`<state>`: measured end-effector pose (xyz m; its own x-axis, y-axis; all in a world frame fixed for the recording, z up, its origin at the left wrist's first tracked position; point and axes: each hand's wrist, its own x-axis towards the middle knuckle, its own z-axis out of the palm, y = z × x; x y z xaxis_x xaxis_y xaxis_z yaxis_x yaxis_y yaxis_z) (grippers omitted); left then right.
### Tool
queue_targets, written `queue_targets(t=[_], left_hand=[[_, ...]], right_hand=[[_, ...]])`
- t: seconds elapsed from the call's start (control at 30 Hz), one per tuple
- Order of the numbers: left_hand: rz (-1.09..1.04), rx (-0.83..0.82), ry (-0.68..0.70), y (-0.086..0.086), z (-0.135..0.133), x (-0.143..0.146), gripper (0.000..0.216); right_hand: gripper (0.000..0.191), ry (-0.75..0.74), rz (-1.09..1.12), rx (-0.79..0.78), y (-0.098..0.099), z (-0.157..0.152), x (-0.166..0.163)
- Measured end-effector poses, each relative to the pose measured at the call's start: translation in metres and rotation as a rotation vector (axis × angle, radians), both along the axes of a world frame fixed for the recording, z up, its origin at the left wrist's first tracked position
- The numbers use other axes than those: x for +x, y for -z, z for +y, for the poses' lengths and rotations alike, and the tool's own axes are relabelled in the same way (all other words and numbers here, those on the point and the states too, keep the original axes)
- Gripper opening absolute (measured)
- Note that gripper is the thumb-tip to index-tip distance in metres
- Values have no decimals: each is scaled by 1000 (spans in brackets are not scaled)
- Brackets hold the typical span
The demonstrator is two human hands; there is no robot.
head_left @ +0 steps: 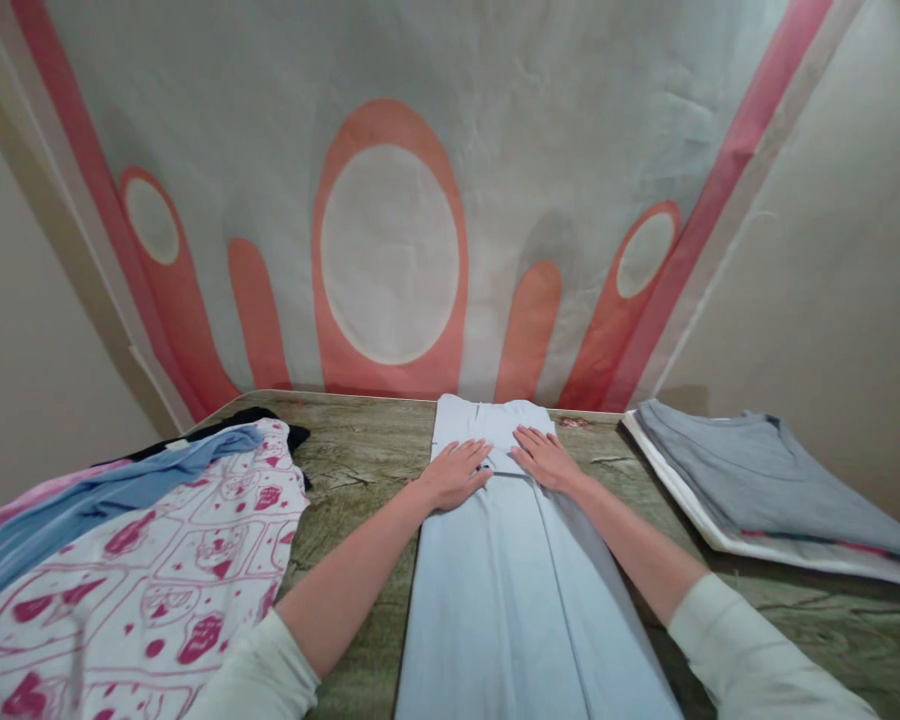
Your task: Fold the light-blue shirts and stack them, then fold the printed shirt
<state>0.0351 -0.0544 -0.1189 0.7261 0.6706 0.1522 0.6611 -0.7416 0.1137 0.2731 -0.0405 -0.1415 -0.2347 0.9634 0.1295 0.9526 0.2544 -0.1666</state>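
A long, pale blue garment (495, 580) lies lengthwise down the middle of the wooden table, with a seam or fold line running along it. Whether it is trousers, a skirt or a shirt I cannot tell. My left hand (456, 474) rests flat on its left side near the far end, fingers stretched out. On the other side, my right hand (546, 458) lies flat with its fingers extended toward the left hand. Between the hands, a folded flap or band of the cloth shows. Neither hand grips the fabric.
To the left lie a white garment with pink print (195, 560), a blue garment (120, 490) and a black one (270, 415). Folded grey clothing (750, 480) sits on white cloth at the right. A patterned sheet (570, 150) covers the wall behind the wooden table (360, 440).
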Motion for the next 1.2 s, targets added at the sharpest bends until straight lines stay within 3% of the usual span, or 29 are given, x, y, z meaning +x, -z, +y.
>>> queue_targets(t=[0.17,0.33,0.5,0.7,0.9,0.97,1.07,1.2], left_hand=[[42,18,-154,8,-6,-14,57],[92,1,-214,4,-33,-37,60],[140,-76,-87,-12,-85,-46,54],[176,-153,29,-29,-148,-67,53],[164,-315,206,-70,-205,-104,53],[136,-352,248,-86,-220,-113,52],[147,-370,293,-101,-234,-115,56],[145,-296,396,-104,-242,-103,50]], right_hand=[[48,82,43,93,-5,-16,9],[59,-85,15,72,-8,-89,18],[58,-353,50,-95,-24,-179,12],[58,-411,139,-190,-41,-243,20],[44,-444,118,-228,-52,-276,64],[48,-477,82,-207,-59,-280,75],[60,-584,67,-162,-71,-285,74],[61,-708,115,-142,-79,-289,55]])
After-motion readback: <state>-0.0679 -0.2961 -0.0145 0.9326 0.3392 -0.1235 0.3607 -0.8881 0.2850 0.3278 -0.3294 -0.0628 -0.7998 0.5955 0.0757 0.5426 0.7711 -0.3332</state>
